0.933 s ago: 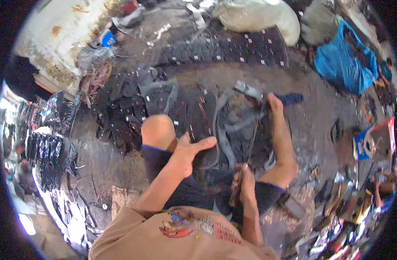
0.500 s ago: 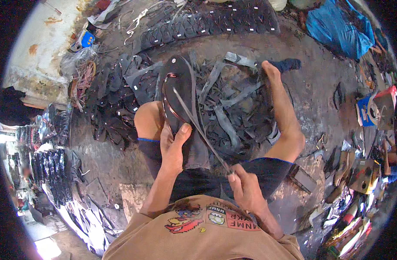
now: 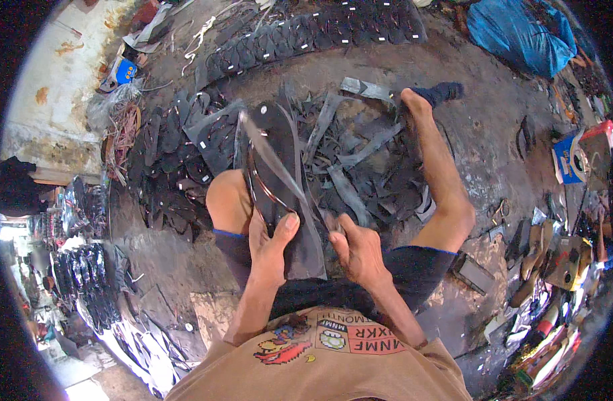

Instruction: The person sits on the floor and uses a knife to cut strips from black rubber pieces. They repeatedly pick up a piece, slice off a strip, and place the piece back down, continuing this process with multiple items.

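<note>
My left hand (image 3: pixel 271 250) grips the near end of a black flip-flop (image 3: pixel 280 128), thumb on top, by my bent left knee. The flip-flop has a shiny dark strap and a white round mark near its far end. Beneath it lies a dark grey rubber sheet (image 3: pixel 310 257) that sticks out past its right side and near end. In my closed right hand (image 3: pixel 361 250) is a long thin knife, its blade (image 3: pixel 280 162) blurred and slanting up and left across the flip-flop. Whether the edge touches the rubber I cannot tell.
Rubber offcuts (image 3: pixel 350 190) lie heaped between my legs. Several dark flip-flops (image 3: pixel 162 180) are piled at left, and more stand in rows (image 3: pixel 306 33) at the far side. A blue plastic sheet (image 3: pixel 517 37) lies far right. A dark block (image 3: pixel 473 274) sits by my right thigh.
My right hand has moved forward with the knife, closer to the flip-flop's right side. The blade tip has shifted forward and left. My left hand keeps its grip.
</note>
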Motion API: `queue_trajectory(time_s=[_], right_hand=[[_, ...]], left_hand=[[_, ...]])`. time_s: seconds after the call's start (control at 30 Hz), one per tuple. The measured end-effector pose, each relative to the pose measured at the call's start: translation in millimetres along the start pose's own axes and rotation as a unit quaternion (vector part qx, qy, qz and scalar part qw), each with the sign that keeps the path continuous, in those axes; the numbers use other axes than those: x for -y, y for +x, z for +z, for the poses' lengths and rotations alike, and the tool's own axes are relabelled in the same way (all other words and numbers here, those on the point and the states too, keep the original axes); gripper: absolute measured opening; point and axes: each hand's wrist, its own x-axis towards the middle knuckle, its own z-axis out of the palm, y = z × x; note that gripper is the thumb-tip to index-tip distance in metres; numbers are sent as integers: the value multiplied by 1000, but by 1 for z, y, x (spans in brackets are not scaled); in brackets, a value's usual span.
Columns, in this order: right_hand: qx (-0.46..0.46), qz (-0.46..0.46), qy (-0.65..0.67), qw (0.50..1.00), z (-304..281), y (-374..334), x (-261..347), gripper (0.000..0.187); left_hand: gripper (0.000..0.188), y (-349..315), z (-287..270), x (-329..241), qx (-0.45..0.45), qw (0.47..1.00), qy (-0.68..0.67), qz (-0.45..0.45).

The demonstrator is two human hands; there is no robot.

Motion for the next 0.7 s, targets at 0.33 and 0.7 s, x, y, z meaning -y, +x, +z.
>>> queue_trajectory(time_s=[0.33, 0.7], right_hand=[[-146, 11, 210, 967, -61, 159, -6, 44], [-109, -47, 233, 965, -57, 33, 64, 31]], left_hand=[[87, -18, -11, 3, 82, 987, 138, 4], [50, 21, 9, -55, 176, 972, 156, -21]])
